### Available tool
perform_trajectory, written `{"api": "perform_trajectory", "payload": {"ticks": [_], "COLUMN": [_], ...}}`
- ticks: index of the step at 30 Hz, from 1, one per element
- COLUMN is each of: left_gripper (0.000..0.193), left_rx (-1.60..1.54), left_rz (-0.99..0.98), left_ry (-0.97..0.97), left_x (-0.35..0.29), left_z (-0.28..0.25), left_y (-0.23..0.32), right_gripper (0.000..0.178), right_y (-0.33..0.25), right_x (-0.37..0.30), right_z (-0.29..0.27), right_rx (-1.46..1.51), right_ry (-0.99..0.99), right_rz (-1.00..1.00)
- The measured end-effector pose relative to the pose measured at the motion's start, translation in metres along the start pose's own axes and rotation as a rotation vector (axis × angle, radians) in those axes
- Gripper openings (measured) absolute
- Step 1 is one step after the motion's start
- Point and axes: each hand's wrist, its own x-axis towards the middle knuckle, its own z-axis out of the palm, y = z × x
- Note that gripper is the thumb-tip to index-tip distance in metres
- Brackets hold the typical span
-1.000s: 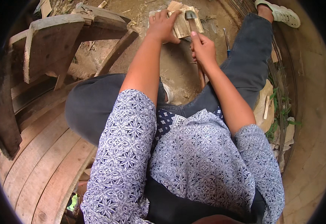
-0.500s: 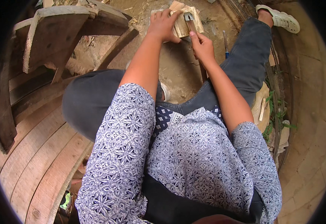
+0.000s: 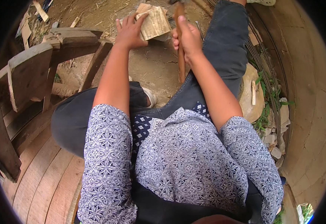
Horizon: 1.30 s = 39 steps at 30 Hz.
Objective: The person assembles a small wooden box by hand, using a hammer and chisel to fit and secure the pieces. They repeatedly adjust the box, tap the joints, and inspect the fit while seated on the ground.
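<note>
A pale, squarish wooden block (image 3: 156, 24) rests on the dirt ground at the top of the view, with another light piece of wood just behind it. My left hand (image 3: 131, 33) is at its left edge, fingers spread, the index finger and thumb touching or close to the wood. To the right of the block, my right hand (image 3: 189, 39) is closed around the wooden handle of a hammer (image 3: 181, 63). The handle's lower end points toward me. Blurred and partly cut off by the upper edge, the hammer's metal head is beyond the block's right side.
A dark wooden frame of curved boards (image 3: 30, 74) stands at left, above light planks (image 3: 43, 183). By my outstretched right leg lie a pale stone (image 3: 250, 93), green plants and long thin rods (image 3: 273, 71). Wood scraps (image 3: 40, 11) litter the far ground.
The hammer head has left the block's top and moved up and right; more of the handle shows. My left hand has slid toward the block's left edge. The whole view has shifted.
</note>
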Motion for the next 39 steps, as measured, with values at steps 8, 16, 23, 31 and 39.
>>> {"api": "perform_trajectory", "payload": {"ticks": [8, 16, 23, 31, 39], "left_gripper": [0.105, 0.051, 0.037, 0.025, 0.03], "left_rx": [0.025, 0.061, 0.37, 0.908, 1.778], "left_rz": [0.336, 0.661, 0.557, 0.321, -0.111], "left_ry": [0.207, -0.047, -0.211, -0.22, 0.334], "left_x": [0.007, 0.014, 0.032, 0.034, 0.052], "left_z": [0.002, 0.099, 0.105, 0.08, 0.126], "left_y": [0.064, 0.167, 0.161, 0.156, 0.124], "right_gripper": [0.053, 0.048, 0.043, 0.036, 0.036], "right_y": [-0.077, -0.094, -0.076, -0.074, -0.068], "right_x": [0.0, -0.003, 0.009, 0.015, 0.022], "right_z": [-0.04, -0.072, -0.025, -0.021, -0.006], "right_rx": [0.274, 0.342, 0.47, 0.514, 0.477], "right_ry": [0.196, 0.403, 0.188, 0.126, 0.104], "right_rz": [-0.121, -0.183, -0.194, -0.148, -0.081]}}
